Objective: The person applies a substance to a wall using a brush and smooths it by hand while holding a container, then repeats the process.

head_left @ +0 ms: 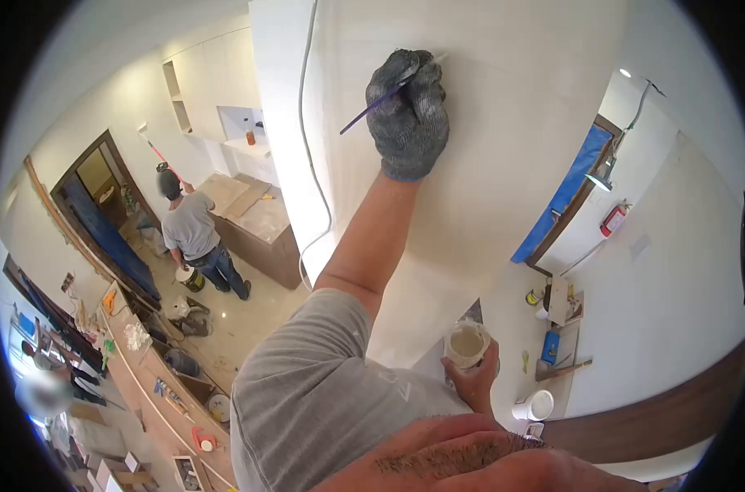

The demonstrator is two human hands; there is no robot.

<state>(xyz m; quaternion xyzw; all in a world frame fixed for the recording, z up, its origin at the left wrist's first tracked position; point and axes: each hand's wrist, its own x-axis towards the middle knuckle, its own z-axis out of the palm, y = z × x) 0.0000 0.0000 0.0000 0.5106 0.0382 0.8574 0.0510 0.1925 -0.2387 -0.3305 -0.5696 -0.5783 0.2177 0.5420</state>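
My left hand (409, 115), in a dark grey glove, is raised against a pale, smooth surface (504, 107). Its fingers are closed around a thin tool with a dark purple handle (364, 113), which slants down to the left. The tool's light tip touches or nearly touches the surface. Lower down, my bare right hand (476, 381) grips a clear cup (467, 344) of beige, paste-like material. A grey, pointed flat piece (473, 312) shows just behind the cup.
A white cable (307, 131) hangs along the surface's left edge. At left, a person in grey (194, 225) holds a long pole near a counter (249, 209). A long wooden bench (143, 361) carries tools. To the right are a white bucket (535, 406) and a fire extinguisher (613, 220).
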